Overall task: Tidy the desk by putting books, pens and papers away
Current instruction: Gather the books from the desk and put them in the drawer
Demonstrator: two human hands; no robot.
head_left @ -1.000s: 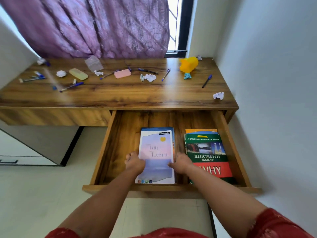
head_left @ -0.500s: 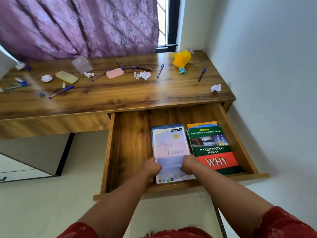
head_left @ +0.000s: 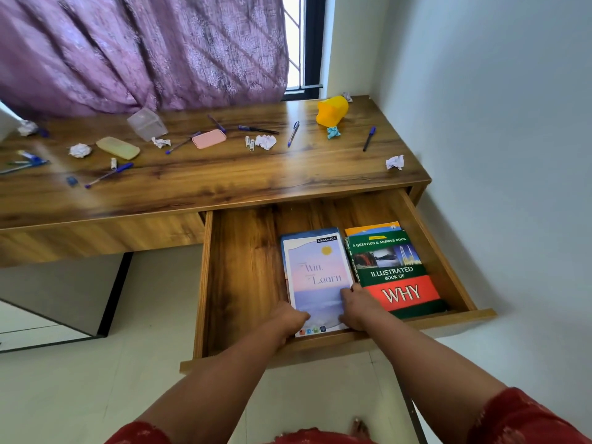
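Note:
The wooden drawer [head_left: 243, 277] under the desk [head_left: 224, 177] stands pulled out. In it lies a pale "Win Learn" notebook [head_left: 317, 274] on top of a blue one, close beside a stack topped by the green and red "WHY" book [head_left: 390, 270]. My left hand [head_left: 288, 322] grips the notebook's lower left edge and my right hand [head_left: 358, 307] grips its lower right edge. Several pens lie on the desk, among them a blue pen [head_left: 293, 133] and a dark pen [head_left: 369, 138]. Crumpled papers [head_left: 394, 162] are scattered there too.
A tipped yellow cup [head_left: 331, 114], a pink case [head_left: 209, 138], a yellowish case [head_left: 118, 148] and a clear box [head_left: 146, 124] sit on the desk. A purple curtain [head_left: 144, 49] hangs behind. A white wall runs along the right. The drawer's left half is bare wood.
Both hands slid the notebook to the right until it lies against the green book stack. My view also shifted to the left and tilted.

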